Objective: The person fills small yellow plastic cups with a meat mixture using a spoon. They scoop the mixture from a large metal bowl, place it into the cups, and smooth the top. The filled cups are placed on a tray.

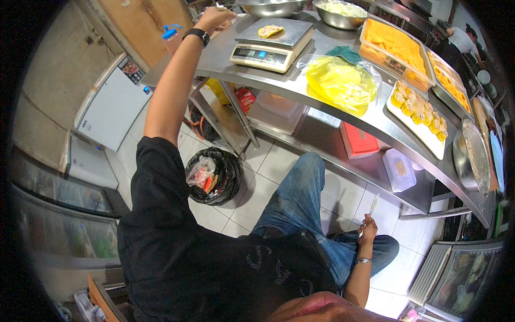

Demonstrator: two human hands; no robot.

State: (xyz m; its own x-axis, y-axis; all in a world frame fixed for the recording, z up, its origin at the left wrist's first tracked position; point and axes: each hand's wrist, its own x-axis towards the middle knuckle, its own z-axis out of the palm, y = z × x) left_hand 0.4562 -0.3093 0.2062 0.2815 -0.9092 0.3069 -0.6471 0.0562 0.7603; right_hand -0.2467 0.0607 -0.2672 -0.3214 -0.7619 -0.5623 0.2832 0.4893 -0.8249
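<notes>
My left hand [217, 19] reaches to the far left end of the steel table, fingers bent over something see-through; whether it grips it is hard to tell. Low by my knee, my right hand [368, 230] holds a narrow spreading tool [374, 204] smeared with pale filling. On a digital kitchen scale [261, 53] lies a flat yellow wrapper topped with filling [270, 31]. Right of the scale, a plastic bag [342, 82] holds yellow wrappers. Several filled yellow dumplings [418, 108] stand in rows on a white tray [416, 129].
A steel bowl of pale shreds [341, 12], a tub of orange food [396, 40] and a steel bowl with filling residue [470, 157] occupy the table [273, 84]. A lined trash bin [215, 177] stands below. Another person [462, 42] bends at the far right.
</notes>
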